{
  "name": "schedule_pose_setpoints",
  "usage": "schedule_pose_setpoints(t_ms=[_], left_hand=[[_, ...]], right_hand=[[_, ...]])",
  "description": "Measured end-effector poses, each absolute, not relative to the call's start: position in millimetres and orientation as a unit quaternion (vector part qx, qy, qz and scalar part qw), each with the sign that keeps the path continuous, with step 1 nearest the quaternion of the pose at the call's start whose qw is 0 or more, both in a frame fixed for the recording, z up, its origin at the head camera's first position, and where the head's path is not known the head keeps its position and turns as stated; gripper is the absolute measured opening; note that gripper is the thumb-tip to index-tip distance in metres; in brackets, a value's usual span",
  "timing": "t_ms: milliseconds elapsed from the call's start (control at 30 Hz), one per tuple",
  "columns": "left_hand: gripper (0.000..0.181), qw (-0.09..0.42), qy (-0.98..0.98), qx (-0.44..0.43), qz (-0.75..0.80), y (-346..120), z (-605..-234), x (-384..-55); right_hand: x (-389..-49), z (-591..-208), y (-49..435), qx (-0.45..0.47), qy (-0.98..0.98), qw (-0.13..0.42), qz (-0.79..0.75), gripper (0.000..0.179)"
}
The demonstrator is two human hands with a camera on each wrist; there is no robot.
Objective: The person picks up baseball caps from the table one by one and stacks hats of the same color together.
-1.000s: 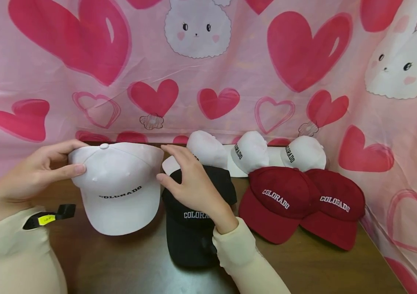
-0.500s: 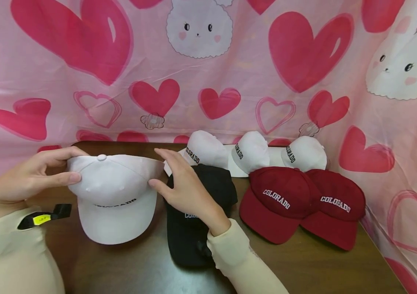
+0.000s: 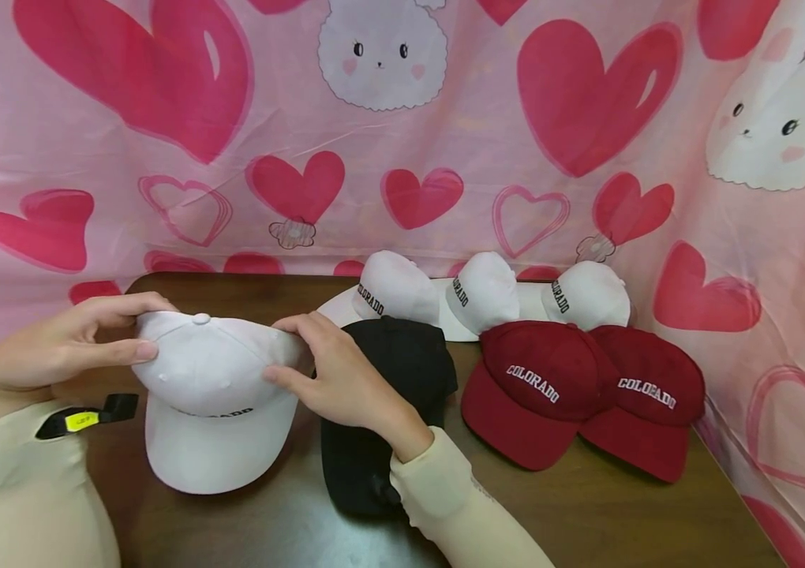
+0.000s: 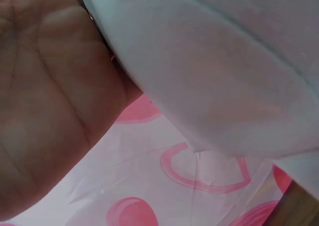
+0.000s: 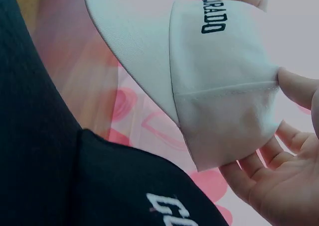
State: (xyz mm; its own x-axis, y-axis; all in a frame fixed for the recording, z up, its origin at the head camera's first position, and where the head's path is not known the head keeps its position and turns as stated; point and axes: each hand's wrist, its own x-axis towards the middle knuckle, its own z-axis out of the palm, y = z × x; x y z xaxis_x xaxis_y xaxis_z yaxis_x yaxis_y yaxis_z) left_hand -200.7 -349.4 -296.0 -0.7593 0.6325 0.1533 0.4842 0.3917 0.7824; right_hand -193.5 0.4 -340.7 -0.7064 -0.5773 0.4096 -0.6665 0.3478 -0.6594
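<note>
Your long cloth sleeves (image 3: pixel 477 513) are plain pale cream, with a black strap (image 3: pixel 121 408) bearing a yellow label (image 3: pixel 81 420) at left. Near you, the rounded white cloth cap (image 3: pixel 204 359) has black lettering, as do three far white caps (image 3: pixel 485 296). The black cloth cap (image 3: pixel 406 359) and two deep red cloth caps (image 3: pixel 597 379) at right carry white lettering. Your wooden table (image 3: pixel 630 521) is brown; the far pink sheet (image 3: pixel 481 118) shows red hearts (image 3: pixel 601 95) and white rabbits (image 3: pixel 383 79).

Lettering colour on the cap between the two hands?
Black lettering on the white cap; best seen in the right wrist view, though only partly.
</note>
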Motion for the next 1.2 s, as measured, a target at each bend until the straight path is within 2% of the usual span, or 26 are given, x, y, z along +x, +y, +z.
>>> schedule_pose_setpoints(t_ms=[267,433,500,533,733,867,1067,1200], left_hand=[[0.047,0.114,0.81,0.336,0.467,-351.7,-302.5,-206.8],[0.047,0.187,0.745,0.326,0.551,-352.8,-308.0,-215.0],[0.047,0.234,0.705,0.315,0.591,-355.4,-311.8,-219.2],[0.046,0.219,0.717,0.312,0.583,-356.8,-313.3,-220.7],[0.045,0.223,0.716,0.287,0.595,-368.2,-326.7,-229.8],[0.045,0.252,0.708,0.258,0.607,-374.8,-334.8,-234.8],[0.046,0.268,0.728,0.253,0.578,-380.4,-344.2,-242.5],[0.045,0.261,0.762,0.215,0.552,-382.0,-348.1,-243.8]], right_hand=[[-197.2,-343.1,-5.9,0.368,-0.828,0.03,0.423,0.046],[-206.6,-337.7,-14.8,0.339,-0.839,-0.007,0.426,0.045],[-209.8,-334.8,-19.8,0.327,-0.845,-0.023,0.422,0.045],[-211.3,-333.6,-22.5,0.322,-0.849,-0.029,0.419,0.045],[-218.7,-331.1,-40.6,0.288,-0.871,-0.07,0.391,0.046],[-220.7,-334.4,-52.0,0.262,-0.882,-0.092,0.38,0.045],[-219.4,-339.3,-61.7,0.227,-0.893,-0.103,0.375,0.045],[-219.5,-345.3,-66.7,0.203,-0.901,-0.106,0.368,0.047]])
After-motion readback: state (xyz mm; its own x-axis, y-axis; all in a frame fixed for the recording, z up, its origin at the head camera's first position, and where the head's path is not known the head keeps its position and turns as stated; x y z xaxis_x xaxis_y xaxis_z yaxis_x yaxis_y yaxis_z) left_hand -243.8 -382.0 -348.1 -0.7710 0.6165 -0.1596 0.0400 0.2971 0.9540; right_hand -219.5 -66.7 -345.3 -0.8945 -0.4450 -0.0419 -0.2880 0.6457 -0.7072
